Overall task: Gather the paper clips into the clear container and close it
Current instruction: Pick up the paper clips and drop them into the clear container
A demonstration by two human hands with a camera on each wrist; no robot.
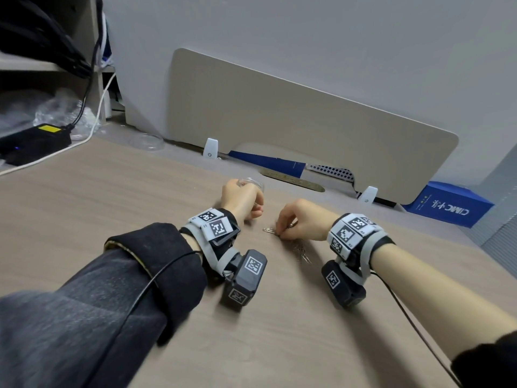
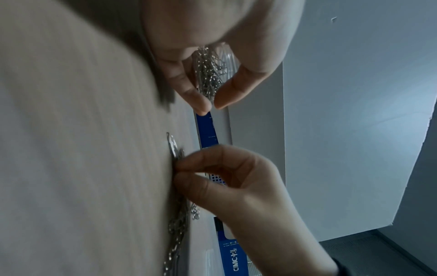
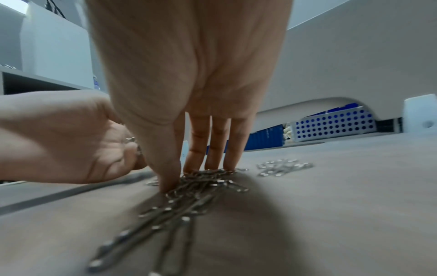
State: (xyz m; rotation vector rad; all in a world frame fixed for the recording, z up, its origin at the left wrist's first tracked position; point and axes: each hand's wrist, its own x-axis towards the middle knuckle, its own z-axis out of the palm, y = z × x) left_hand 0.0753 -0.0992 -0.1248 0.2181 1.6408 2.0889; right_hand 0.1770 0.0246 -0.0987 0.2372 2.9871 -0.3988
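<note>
Silver paper clips (image 1: pixel 302 252) lie in a loose pile on the wooden desk (image 1: pixel 112 197) between my hands. My right hand (image 1: pixel 281 229) bends down onto the pile's far end, and its thumb and fingertips (image 3: pixel 170 177) pinch a bunch of clips (image 3: pixel 203 180) against the desk. My left hand (image 1: pixel 243 200) holds the small clear container (image 1: pixel 250 182), its fingers curled round it just left of the pile. Several clips (image 2: pixel 208 74) show inside the container between the left thumb and fingers (image 2: pixel 196 97). A clear round lid (image 1: pixel 148 141) lies at the desk's back left.
A beige divider panel (image 1: pixel 307 119) stands along the desk's back edge, with blue boxes (image 1: pixel 447 205) and a perforated tray (image 1: pixel 333 172) behind it. A black power brick (image 1: pixel 30 141) with cables sits far left. A smaller cluster of clips (image 3: pixel 283 167) lies right of the pile.
</note>
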